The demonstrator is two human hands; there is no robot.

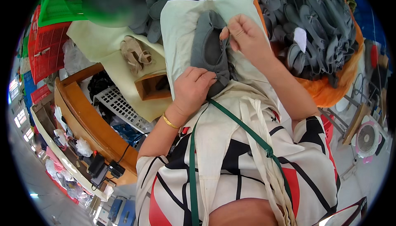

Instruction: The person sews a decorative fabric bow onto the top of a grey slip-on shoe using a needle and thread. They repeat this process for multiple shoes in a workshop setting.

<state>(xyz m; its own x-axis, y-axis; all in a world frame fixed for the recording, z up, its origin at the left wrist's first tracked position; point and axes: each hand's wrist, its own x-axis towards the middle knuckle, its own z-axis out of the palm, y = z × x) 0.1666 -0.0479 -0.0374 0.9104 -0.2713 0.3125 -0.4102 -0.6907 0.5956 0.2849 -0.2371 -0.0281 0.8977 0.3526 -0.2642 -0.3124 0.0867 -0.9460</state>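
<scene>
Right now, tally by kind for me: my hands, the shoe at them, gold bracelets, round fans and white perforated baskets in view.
Hands: 2, left hand and right hand
Grey shoe at the hands: 1
Gold bracelet: 1
Round fan: 1
White perforated basket: 1
Total: 6

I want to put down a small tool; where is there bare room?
The yellow sheet is bare left of the beige sandals, and the pale cloth has a bare strip between its left edge and the grey shoe. Crowded: the orange sack, filled with grey shoes, and the shoe pile at the top.
</scene>
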